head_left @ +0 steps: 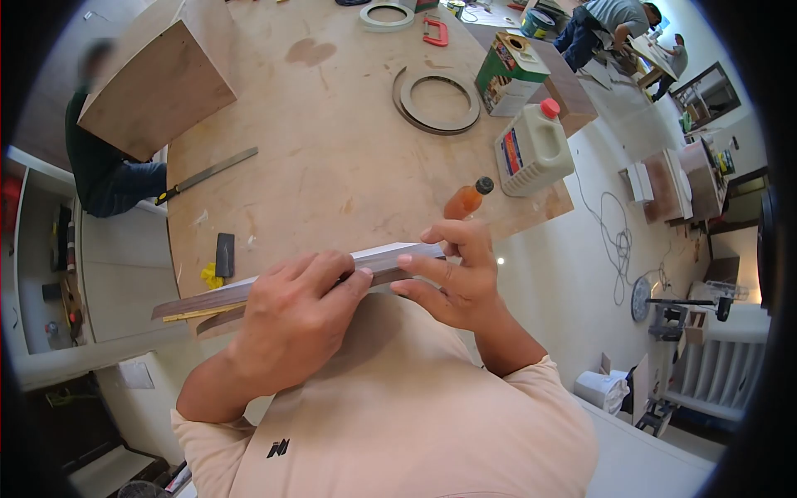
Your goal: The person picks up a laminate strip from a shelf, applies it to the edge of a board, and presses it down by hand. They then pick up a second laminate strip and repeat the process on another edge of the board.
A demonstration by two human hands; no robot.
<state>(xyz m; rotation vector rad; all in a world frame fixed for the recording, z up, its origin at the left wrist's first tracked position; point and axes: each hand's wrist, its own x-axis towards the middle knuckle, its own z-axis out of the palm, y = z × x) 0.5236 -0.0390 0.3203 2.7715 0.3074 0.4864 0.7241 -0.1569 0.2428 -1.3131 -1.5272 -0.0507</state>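
Observation:
A narrow wood-grain board [196,304] with a pale upper face extends across in front of my chest, at the near edge of the table. A thin yellowish strip [193,315] shows beneath its left part. My left hand [299,303] is closed around the middle of the board, thumb and fingers pressed along its edge. At the right end, my right hand [455,274] grips the board with bent fingers, the fingertips on its edge and the thumb below. Just beyond my right hand stands a small bottle of orange liquid [465,201] with a dark cap.
On the wooden table [332,166] lie a file [212,173], a dark block [225,255], a coil of edge banding [440,104] and a red clamp [435,33]. A white jug [533,153] and a green can [508,75] stand right. A person [120,178] is behind a wooden box [162,91].

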